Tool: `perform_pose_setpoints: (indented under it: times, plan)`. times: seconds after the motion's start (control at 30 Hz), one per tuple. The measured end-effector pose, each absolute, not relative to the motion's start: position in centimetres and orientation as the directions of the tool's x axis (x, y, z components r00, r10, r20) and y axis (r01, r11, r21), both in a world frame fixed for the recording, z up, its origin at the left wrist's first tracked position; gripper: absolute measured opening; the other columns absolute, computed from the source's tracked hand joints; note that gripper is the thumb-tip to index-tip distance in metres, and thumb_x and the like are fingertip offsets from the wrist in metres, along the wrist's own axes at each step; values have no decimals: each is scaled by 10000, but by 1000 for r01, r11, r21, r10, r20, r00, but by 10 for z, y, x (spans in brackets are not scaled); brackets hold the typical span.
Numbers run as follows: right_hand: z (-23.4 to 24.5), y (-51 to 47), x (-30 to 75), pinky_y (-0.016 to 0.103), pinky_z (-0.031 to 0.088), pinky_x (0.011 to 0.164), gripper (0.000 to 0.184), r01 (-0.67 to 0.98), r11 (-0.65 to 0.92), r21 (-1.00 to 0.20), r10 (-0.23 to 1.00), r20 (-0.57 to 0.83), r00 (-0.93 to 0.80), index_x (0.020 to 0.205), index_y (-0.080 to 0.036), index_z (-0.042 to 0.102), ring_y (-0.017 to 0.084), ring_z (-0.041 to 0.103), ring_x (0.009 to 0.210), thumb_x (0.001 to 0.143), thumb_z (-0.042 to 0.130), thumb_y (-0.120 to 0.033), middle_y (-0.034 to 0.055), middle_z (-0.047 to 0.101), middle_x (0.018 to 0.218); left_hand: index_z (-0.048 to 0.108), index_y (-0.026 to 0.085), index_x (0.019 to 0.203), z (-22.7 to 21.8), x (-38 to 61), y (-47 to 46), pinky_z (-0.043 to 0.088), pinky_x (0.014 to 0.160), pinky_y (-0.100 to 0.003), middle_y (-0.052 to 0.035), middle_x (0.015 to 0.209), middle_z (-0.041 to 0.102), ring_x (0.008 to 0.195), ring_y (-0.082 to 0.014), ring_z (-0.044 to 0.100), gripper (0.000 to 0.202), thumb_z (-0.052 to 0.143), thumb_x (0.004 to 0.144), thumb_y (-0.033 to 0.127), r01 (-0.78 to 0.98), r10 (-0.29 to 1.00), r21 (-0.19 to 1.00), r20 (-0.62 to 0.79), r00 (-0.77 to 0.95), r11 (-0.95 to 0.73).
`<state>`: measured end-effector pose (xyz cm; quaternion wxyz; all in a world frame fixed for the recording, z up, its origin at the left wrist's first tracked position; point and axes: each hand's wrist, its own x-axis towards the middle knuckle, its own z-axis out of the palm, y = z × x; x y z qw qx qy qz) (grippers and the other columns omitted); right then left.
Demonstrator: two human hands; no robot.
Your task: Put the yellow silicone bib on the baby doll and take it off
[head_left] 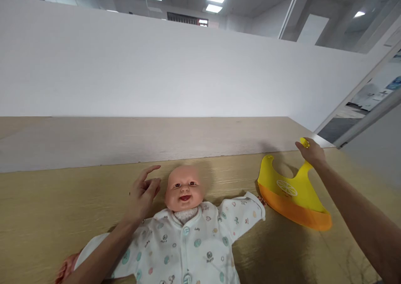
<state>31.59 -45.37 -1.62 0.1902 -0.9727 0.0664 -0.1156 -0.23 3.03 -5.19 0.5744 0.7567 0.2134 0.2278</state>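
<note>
A baby doll (184, 190) lies on its back on the wooden table, dressed in a white printed romper (175, 250) with its arms spread. My left hand (142, 198) hovers beside the doll's head with the fingers partly curled and the index finger extended; nothing shows in it. To the doll's right is a yellow baby bib (294, 192) with an orange catch pocket and a white citrus print. One neck strap of the bib is gripped in my right hand (311, 152), its tip poking out above the fingers. The doll's hand is next to the bib's left edge.
The wooden table (56, 209) spreads under everything. Behind it runs a pale ledge (140, 140) against a white partition (150, 71) with glass above. A door frame (369, 108) stands at the far right.
</note>
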Motion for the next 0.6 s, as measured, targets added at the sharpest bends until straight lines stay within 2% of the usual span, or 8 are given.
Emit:
perform_pose_setpoints:
  times: [0.1, 0.17, 0.23, 0.33, 0.43, 0.53, 0.6]
  plan:
    - [-7, -447, 317, 435, 317, 905, 911, -160, -947, -279, -263, 386, 884, 1441, -122, 226, 395, 366, 1239, 766, 580, -620, 263, 351, 1386, 524, 203, 1193, -54, -3, 30, 240, 455, -185, 91, 475, 360, 449, -91, 327, 434, 544, 793, 369, 59, 575, 970, 90, 813, -235]
    - [-6, -443, 317, 440, 307, 903, 957, -157, -964, -215, -245, 484, 840, 1447, -158, 210, 392, 329, 1251, 725, 630, -623, 238, 313, 1410, 521, 191, 1199, -55, -3, 29, 236, 454, -189, 88, 477, 367, 447, -91, 324, 445, 543, 794, 374, 60, 574, 970, 90, 814, -237]
    - [-6, -441, 317, 429, 311, 902, 949, -120, -975, -189, -201, 507, 838, 1446, -141, 222, 377, 330, 1244, 734, 620, -625, 237, 314, 1405, 520, 180, 1204, -56, -3, 29, 233, 451, -192, 87, 478, 371, 445, -92, 327, 458, 544, 791, 376, 62, 578, 968, 93, 810, -241]
    - [-14, -438, 315, 375, 344, 878, 742, -32, -976, -216, -128, 449, 884, 1353, -82, 405, 315, 431, 1166, 806, 560, -561, 232, 440, 1312, 526, 173, 1203, -57, -2, 31, 241, 451, -193, 89, 473, 361, 443, -92, 327, 462, 543, 789, 379, 57, 580, 967, 101, 808, -247]
    - [-34, -430, 304, 334, 390, 804, 430, 82, -939, -333, -39, 340, 940, 1123, -97, 599, 231, 558, 951, 827, 537, -401, 168, 603, 1104, 535, 185, 1190, -59, -1, 33, 244, 452, -188, 91, 469, 366, 443, -91, 330, 450, 544, 787, 385, 62, 584, 964, 105, 805, -259]
    - [-61, -415, 283, 325, 425, 807, 337, 218, -895, -390, 85, 330, 940, 1006, -133, 638, 204, 584, 883, 777, 516, -348, 111, 645, 1028, 537, 192, 1173, -59, -2, 33, 238, 448, -185, 95, 458, 372, 436, -90, 326, 437, 538, 778, 379, 65, 591, 962, 109, 799, -265]
    - [-76, -402, 266, 369, 434, 855, 336, 349, -861, -370, 192, 398, 897, 962, -143, 640, 227, 584, 919, 760, 478, -356, 108, 647, 1030, 534, 191, 1162, -59, -2, 33, 237, 445, -184, 99, 453, 373, 427, -89, 325, 433, 533, 769, 373, 70, 596, 962, 107, 796, -265]
